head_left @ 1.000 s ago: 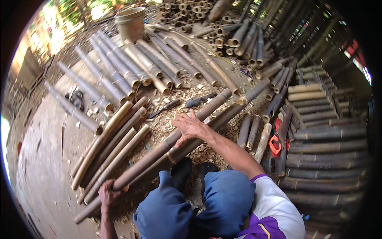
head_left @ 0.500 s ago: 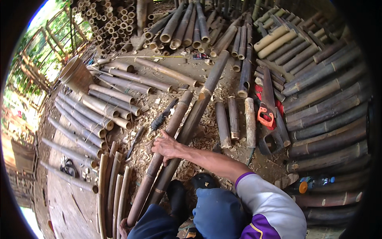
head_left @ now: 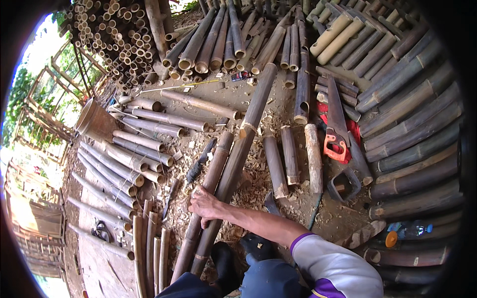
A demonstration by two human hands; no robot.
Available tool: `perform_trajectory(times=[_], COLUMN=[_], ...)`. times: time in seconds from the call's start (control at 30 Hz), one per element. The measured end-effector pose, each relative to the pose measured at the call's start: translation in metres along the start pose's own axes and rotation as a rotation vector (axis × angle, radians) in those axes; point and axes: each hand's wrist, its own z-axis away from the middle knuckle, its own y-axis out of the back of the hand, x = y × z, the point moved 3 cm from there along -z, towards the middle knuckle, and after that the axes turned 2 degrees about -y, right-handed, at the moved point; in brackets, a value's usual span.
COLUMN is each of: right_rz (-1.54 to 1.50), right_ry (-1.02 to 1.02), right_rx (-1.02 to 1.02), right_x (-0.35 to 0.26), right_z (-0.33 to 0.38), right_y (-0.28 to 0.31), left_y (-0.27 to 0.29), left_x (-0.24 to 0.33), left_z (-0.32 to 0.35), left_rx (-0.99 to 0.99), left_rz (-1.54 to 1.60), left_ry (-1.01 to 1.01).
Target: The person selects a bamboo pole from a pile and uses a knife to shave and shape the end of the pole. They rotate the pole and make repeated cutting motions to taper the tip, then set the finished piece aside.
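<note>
My right hand (head_left: 205, 204) reaches across from the right and grips a brown bamboo pole (head_left: 217, 162), thumb and fingers curled around its upper side. The pole slants from the middle of the view toward my legs. Right alongside it lies a longer, darker bamboo pole (head_left: 237, 158), running farther away from me. The near ends of both poles are hidden at my legs. My left hand is out of view. Wood chips and shavings (head_left: 171, 226) cover the ground around the poles, and a dark-wrapped tool (head_left: 198, 166) lies just beyond my right hand.
A handsaw with an orange handle (head_left: 336, 144) rests on red cloth at right. Short bamboo pieces (head_left: 276, 166) lie between it and the poles. Several cut poles (head_left: 107, 166) lie at left near a bucket (head_left: 95, 121). Stacked bamboo (head_left: 415, 154) fills the right side, with a plastic bottle (head_left: 415, 229).
The view has shifted a little, so the surroundings sit differently in it. My left hand, seen before at the near end of the shorter pole, has left the view. My right hand keeps its grip.
</note>
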Motion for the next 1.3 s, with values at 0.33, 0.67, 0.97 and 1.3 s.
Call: perform_trajectory(times=[0.33, 0.67, 0.97, 1.3], right_rz=[0.014, 0.009, 0.004, 0.131], right_ry=[-0.003, -0.044, -0.049, 0.033], right_rx=[0.077, 0.058, 0.054, 0.079], right_x=[0.004, 0.007, 0.007, -0.013], right_z=[0.007, 0.01, 0.019, 0.009], right_y=[0.004, 0.013, 0.013, 0.034], left_y=[-0.002, -0.005, -0.013, 0.008], left_x=[0.011, -0.002, -0.012, -0.124], left_z=[-0.007, -0.009, 0.001, 0.041], left_rx=[-0.013, -0.025, -0.025, 0.105], left_rz=[0.011, 0.039, 0.081, 0.255], left_ry=[0.05, 0.056, 0.016, -0.162])
